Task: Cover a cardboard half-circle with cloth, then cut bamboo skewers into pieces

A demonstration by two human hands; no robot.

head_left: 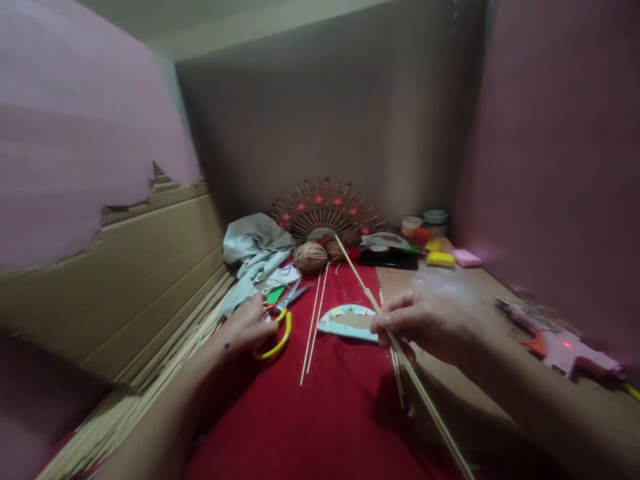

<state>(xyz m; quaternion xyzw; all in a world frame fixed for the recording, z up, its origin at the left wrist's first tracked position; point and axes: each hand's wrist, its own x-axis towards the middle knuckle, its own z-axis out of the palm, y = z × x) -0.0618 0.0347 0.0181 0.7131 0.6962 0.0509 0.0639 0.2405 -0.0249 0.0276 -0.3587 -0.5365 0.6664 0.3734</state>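
Note:
My right hand (pixel 420 323) pinches some long thin sticks (pixel 425 400), which slant from the lower right up toward the middle. Just left of it, a half-round pale blue piece with a brown centre (pixel 345 322) lies on the red cloth (pixel 300 427). My left hand (pixel 250 323) is at the yellow-handled scissors (pixel 287 337), its fingers bent by the handles; their grip on them is partly hidden. The scissor blades point up and right. Two thin sticks (pixel 315 327) lie on the cloth between my hands.
Twine balls (pixel 311 257) and a decorated fan-shaped piece (pixel 327 203) stand at the back. Crumpled cloth (pixel 257 243) is back left, above a bundle of sticks (pixel 150 393) beside cardboard (pixel 125 280). A pink glue gun (pixel 570 347) lies right; tubs (pixel 435 220) are back right.

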